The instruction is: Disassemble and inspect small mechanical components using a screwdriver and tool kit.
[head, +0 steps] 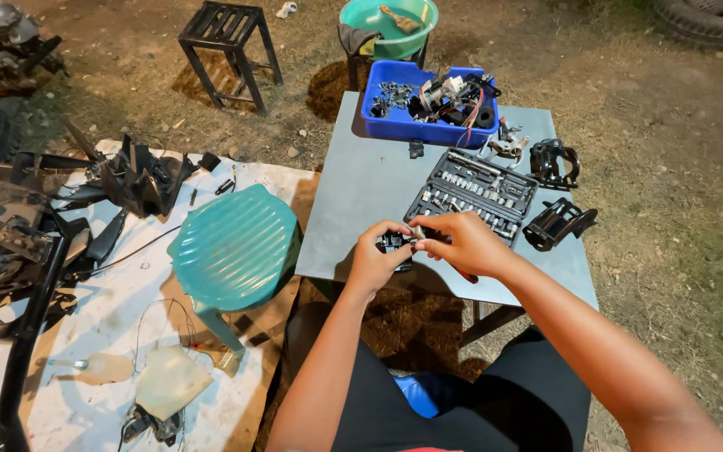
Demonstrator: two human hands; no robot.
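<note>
My left hand (376,258) grips a small black part (393,243) just above the near edge of a grey table (361,188). My right hand (460,241) meets it from the right, fingers closed on a tool with a red handle (464,274) that pokes out under the palm. Its metal tip touches the black part between my two hands. An open black socket set case (472,194) lies on the table just beyond my right hand.
A blue tray (428,130) of bolts and wired parts sits at the table's far edge, black clamp parts (557,223) at the right. A teal plastic stool (236,247) stands left of the table. Black motorcycle panels (140,180) lie on a white sheet. A green basin (389,25) is behind.
</note>
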